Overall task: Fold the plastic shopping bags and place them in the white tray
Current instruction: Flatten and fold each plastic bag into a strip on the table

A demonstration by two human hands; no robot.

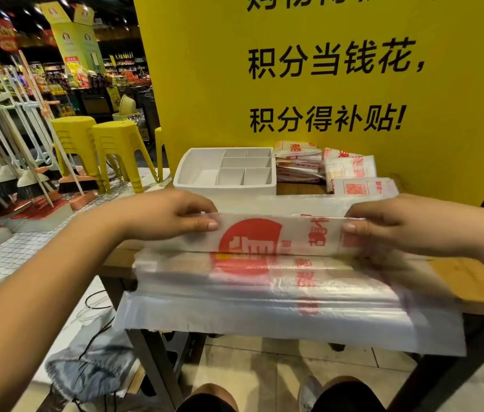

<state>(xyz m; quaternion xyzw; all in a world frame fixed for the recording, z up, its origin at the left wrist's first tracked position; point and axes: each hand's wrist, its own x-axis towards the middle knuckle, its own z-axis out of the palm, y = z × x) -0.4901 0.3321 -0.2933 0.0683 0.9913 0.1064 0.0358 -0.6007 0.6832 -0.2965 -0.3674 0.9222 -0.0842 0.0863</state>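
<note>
— Fingers [202, 225], first entry: what state?
— Gripping, both sides. Left hand [172, 215] and right hand [383, 230] each pinch one end of a folded bag [279, 233], thumb on the near face and the other fingers curled over the top edge. The bag is a long narrow strip with red print, held level just above the table.
— Now the rest, largest down.
— Item 1: yellow board [205, 84], black characters, upright behind the table.
Item 2: wooden table [473, 286], dark legs.
Item 3: stack of flat bags [264, 292], translucent with red print, spread over the near half of the table, its front edge overhanging. The held strip sits directly over its far edge.
Item 4: yellow stools [115, 138], stacked, on the tiled floor left of the table.
— And the tray?
— Item 5: white tray [226, 188], divided into compartments, on the far left of the table just beyond the left hand. The held bag is near it but apart, not inside.
Item 6: finished piles [297, 162], several lots of folded bags, lying just right of the tray against the board.
— What is in the compartments?
— Cannot tell from this angle.
</note>
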